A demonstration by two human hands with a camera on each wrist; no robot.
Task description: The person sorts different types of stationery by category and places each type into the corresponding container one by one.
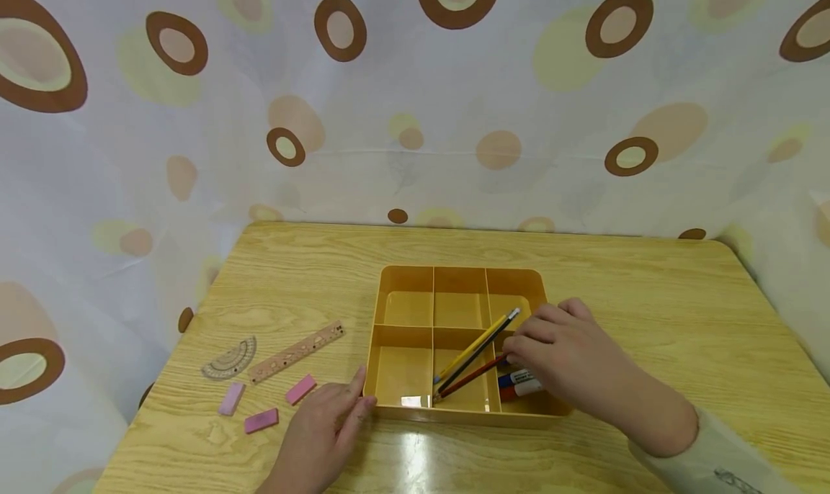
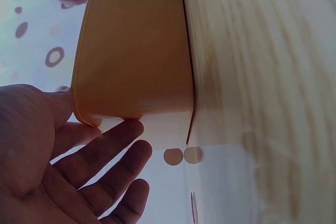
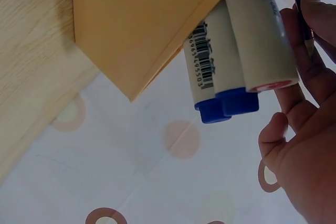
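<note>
A yellow divided tray (image 1: 402, 412) stands on the table. My left hand (image 1: 322, 429) touches its near left corner, index finger at the side and thumb at the front; the left wrist view shows the other fingers (image 2: 118, 141) loosely spread beneath. Over the near right compartment, my right hand (image 1: 558, 350) pinches a dark red pencil (image 1: 472, 377) by its upper end, its other end inside the middle front compartment. Beside it lean a yellow pencil (image 1: 468, 351) and a black pencil (image 1: 478, 350). White-barrelled markers (image 3: 257, 35) lie in the near right compartment, partly hidden by the hand.
Left of the tray lie a clear protractor (image 1: 230, 359), a wooden-coloured ruler (image 1: 297, 352) and three pink erasers (image 1: 261, 420). Dividers split the tray into several compartments. A spotted cloth (image 1: 415, 105) hangs behind the wooden table (image 1: 648, 292).
</note>
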